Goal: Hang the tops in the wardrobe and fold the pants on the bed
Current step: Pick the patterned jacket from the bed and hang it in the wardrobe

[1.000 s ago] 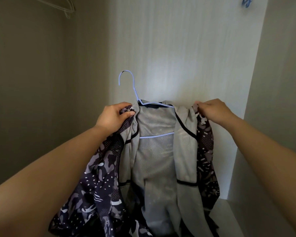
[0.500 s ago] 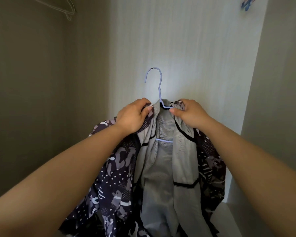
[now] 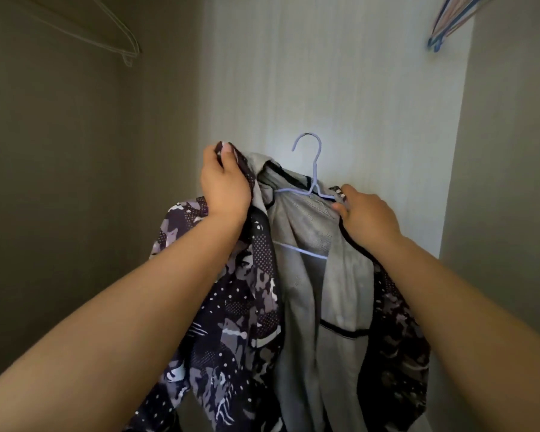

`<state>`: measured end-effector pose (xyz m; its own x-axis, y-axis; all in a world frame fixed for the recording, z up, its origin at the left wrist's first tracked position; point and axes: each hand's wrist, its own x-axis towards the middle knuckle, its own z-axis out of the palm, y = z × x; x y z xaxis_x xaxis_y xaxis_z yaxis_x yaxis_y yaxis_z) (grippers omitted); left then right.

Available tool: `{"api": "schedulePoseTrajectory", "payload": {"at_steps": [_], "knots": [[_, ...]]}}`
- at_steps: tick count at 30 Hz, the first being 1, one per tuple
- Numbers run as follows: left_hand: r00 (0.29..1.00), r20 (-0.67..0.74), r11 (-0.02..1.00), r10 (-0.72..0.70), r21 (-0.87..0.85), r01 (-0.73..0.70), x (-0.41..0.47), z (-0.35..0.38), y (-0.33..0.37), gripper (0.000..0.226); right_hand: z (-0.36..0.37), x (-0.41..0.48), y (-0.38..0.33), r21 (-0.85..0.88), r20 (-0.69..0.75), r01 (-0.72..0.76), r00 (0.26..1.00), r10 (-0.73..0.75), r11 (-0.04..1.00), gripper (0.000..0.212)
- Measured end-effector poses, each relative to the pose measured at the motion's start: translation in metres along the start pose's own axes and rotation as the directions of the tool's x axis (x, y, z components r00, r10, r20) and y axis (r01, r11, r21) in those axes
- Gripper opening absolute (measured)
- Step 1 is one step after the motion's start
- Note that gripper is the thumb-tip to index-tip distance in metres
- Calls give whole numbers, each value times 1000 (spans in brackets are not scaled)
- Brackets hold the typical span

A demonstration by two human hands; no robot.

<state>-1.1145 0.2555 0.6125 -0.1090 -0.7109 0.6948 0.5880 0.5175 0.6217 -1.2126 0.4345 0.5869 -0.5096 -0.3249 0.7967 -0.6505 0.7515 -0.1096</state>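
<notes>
1. Now hoisted higher, left of centre: gripping the jacket (image 3: 309, 291) collar with left hand (image 3: 225, 185), fingers curled round cloth.
2. Swung rightward mid-frame: blue hanger (image 3: 314, 173) inside the jacket, hook free, on no rail yet.
3. Pinching collar and hanger with right hand (image 3: 367, 218), right of centre; looks nearly ready to hang.

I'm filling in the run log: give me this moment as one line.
step: hanging jacket | left hand: grips jacket shoulder, raised | right hand: grips collar by hanger | hanger: inside jacket, hook free
</notes>
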Motion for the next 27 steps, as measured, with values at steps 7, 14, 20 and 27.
{"api": "schedulePoseTrajectory", "payload": {"at_steps": [7,14,20,27], "knots": [[834,533,948,141,169,-269,-33,9,-37,20,-28,33,-5,295,-152,-221,950,273,930,29],[721,654,957,-229,286,45,-25,17,-27,52,-33,27,-11,650,275,-527,835,476,548,27],[492,821,950,-290,311,41,-36,26,-12,108,-45,32,-35,780,420,-558,803,423,285,46],[759,632,970,-155,245,-6,-44,28,-9,41,-59,30,-53,784,425,-513,854,300,348,19]]}}
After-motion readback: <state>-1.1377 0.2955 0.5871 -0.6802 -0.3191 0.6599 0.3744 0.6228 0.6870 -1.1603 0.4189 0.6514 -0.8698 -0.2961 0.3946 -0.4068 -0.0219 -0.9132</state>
